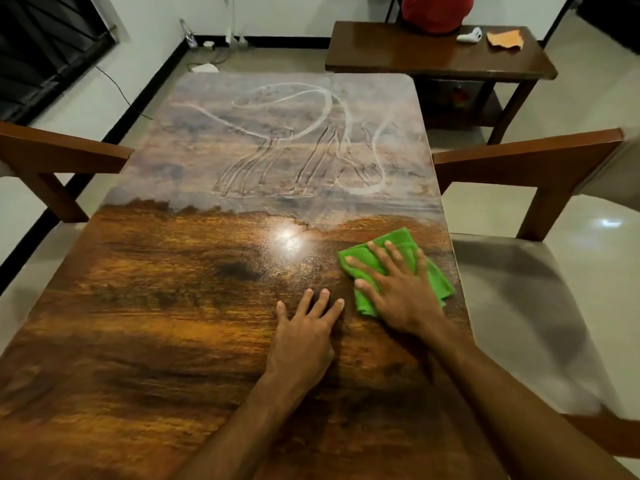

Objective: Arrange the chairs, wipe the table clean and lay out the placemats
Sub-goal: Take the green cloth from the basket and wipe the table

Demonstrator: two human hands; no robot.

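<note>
Green cloth [398, 268], brown wood-grain table [156, 323] with greyish far half, orange rag [505, 39], red object [437, 12]

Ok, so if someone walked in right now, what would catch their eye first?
The bright green cloth under the flat right hand, at the right edge of the table, stands out against the dark wood. Its far half is coated in a pale film with looping lines traced through it, while the near half shines. The left hand rests flat beside the cloth.

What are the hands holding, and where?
Nothing is gripped: the right hand presses the middle of the green cloth; the left hand rests on the brown wooden table.
</note>
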